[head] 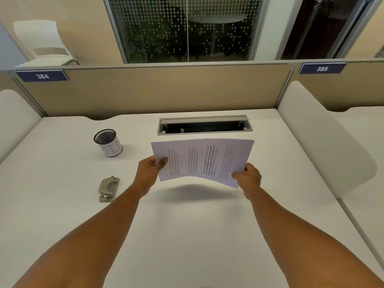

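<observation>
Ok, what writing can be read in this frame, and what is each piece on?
"384": left blue plate on the partition.
"385": right blue plate, same partition.
"BIN": handwritten on the white label around the mesh cup.
Printed lines on the held paper: too small to read.

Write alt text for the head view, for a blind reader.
A person holds printed paper above a white desk, left hand gripping its left edge, right hand its right corner. A mesh cup marked BIN and a hole punch sit to the left.
</observation>
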{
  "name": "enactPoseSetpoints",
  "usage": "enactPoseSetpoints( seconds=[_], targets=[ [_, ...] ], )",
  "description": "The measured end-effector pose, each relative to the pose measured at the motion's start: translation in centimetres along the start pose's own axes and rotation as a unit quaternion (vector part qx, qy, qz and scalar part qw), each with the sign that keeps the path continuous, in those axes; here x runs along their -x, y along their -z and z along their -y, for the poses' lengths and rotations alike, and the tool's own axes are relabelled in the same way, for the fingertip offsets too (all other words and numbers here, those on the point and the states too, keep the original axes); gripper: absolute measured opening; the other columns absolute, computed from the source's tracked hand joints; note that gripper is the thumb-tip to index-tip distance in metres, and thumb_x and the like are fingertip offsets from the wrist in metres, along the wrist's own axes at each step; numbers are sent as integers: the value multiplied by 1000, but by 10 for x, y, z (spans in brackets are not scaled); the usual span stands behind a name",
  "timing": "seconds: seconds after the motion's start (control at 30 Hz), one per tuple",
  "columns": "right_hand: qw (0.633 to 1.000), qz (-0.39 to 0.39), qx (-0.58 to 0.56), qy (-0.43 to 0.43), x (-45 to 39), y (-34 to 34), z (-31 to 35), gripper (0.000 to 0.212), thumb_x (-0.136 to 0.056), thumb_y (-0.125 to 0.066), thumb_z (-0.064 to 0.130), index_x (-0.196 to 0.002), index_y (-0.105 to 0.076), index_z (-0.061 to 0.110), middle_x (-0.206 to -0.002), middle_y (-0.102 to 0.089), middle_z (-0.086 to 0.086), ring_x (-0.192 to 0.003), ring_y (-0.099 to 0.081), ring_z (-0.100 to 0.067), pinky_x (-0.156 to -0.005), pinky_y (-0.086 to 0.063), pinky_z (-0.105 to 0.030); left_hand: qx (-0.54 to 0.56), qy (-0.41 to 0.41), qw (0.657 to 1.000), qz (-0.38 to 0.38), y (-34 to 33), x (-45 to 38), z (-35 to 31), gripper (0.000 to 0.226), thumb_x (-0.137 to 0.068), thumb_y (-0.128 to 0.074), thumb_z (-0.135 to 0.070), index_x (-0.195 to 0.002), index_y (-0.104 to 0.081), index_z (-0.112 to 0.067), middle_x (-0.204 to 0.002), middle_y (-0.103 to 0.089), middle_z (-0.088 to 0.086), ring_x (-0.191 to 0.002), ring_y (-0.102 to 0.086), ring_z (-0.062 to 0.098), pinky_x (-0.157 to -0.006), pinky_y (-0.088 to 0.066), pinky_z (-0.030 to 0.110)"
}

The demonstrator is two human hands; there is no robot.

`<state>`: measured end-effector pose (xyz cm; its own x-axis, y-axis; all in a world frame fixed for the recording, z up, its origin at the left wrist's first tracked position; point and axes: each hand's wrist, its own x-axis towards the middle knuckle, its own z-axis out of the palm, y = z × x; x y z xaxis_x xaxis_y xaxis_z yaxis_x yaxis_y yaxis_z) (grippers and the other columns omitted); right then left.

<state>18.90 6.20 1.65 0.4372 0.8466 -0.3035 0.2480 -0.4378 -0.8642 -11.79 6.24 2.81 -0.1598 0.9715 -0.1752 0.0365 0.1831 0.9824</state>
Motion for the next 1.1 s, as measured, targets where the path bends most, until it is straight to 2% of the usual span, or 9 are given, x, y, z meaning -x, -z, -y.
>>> enactPoseSetpoints(
  seconds=[0.07, 0.23, 0.37, 0.53, 0.73, 0.9, 0.97, 1.1],
  targets=[
    [1000, -3, 2, -3, -1, 1, -2, 27, -77, -63, -2, -98, -63, 14, -107, -68, -7, -93, -63, -28, -75, -52, -31, 3, 5, 1000, 7, 0, 1, 1, 22, -94, -66, -21, -115, -72, -17, -112, -75, 4, -105, -69, 30, -98, -54, 46],
    [1000, -3, 17, 10, -1, 0, -4, 25, -79, -65, 1, -101, -63, 14, -109, -68, -7, -92, -61, -26, -74, -51, -30, 5, 6, 1000, 14, -1, 3, 5, 26, -94, -65, -20, -119, -71, -15, -115, -74, 5, -105, -69, 31, -97, -55, 44],
    [999, -2, 45, 19, 0, -1, -7, 21, -80, -64, 1, -98, -62, 11, -108, -67, -8, -89, -61, -25, -70, -51, -28, -4, 10, 1000, 24, -2, 6, 9, 22, -94, -65, -19, -115, -71, -16, -110, -75, 5, -101, -71, 26, -92, -57, 38],
    [998, 3, 59, 20, 1, -3, -12, 20, -82, -64, 4, -100, -62, 12, -108, -67, -8, -89, -61, -24, -69, -51, -28, -53, 21, 998, 40, -2, 10, 19, 23, -93, -67, -16, -116, -68, -20, -102, -74, -6, -94, -70, 13, -75, -58, 19],
    [996, -9, 55, 65, -3, -2, -8, 18, -86, -64, 9, -103, -60, 15, -111, -68, -7, -87, -59, -23, -71, -52, -26, -65, 7, 998, 1, -4, 6, 16, 19, -94, -66, -20, -113, -66, -20, -100, -72, -6, -88, -68, 11, -62, -56, 14],
    [996, -7, 60, 67, -4, -1, -6, 16, -88, -63, 11, -104, -58, 13, -113, -66, -8, -87, -59, -23, -67, -51, -23, -67, -1, 998, 15, -3, 5, 15, 18, -95, -65, -20, -111, -67, -26, -97, -73, -13, -85, -70, 5, -67, -58, 15],
    [996, -8, 56, 64, -3, -2, -8, 14, -88, -62, 11, -102, -58, 13, -112, -66, -8, -88, -60, -22, -62, -47, -20, -55, -1, 998, 24, -3, 6, 16, 19, -96, -64, -18, -111, -68, -29, -95, -75, -16, -82, -72, 2, -64, -56, 12],
    [996, -19, 48, 72, -2, -1, -9, 12, -90, -61, 12, -98, -55, 18, -113, -66, -8, -88, -59, -21, -69, -51, -26, -42, -8, 999, 16, -3, 7, 13, 17, -97, -62, -21, -108, -70, -30, -91, -77, -19, -82, -72, 2, -63, -55, 10]
  ],
)
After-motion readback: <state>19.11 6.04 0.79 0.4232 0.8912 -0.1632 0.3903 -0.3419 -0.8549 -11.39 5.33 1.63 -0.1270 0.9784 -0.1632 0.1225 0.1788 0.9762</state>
